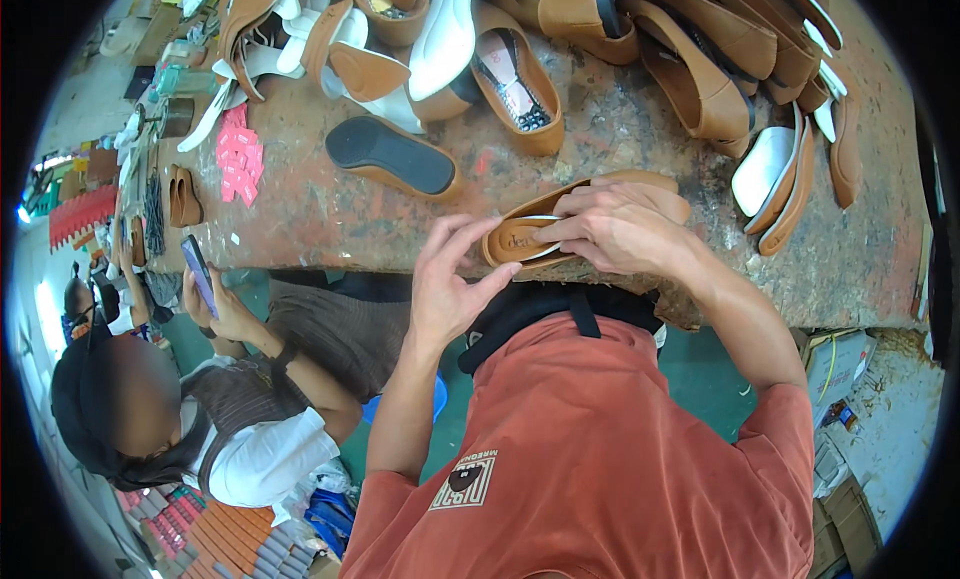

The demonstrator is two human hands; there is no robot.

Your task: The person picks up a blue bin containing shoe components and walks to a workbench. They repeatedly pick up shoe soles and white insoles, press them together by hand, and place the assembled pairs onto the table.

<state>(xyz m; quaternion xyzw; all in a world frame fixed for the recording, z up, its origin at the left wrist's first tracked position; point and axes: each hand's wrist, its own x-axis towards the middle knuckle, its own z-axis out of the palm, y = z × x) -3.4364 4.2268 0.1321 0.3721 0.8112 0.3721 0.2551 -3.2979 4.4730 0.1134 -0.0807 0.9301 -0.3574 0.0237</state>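
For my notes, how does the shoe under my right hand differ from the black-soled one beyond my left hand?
The handled shoe sits opening up, showing its inside; the black-soled shoe lies sole up. The fingers of your right hand reach into the handled shoe, while no hand touches the black-soled shoe. Both have tan sides.

A rust-red short-sleeved T-shirt (610, 439) bears a boxed pale print (477, 491), with black clothing (515, 324) at the waist

A co-worker (275, 454) in a dark cap (80, 404) holds a phone (200, 276), with brown cardboard (850, 517) at lower right.
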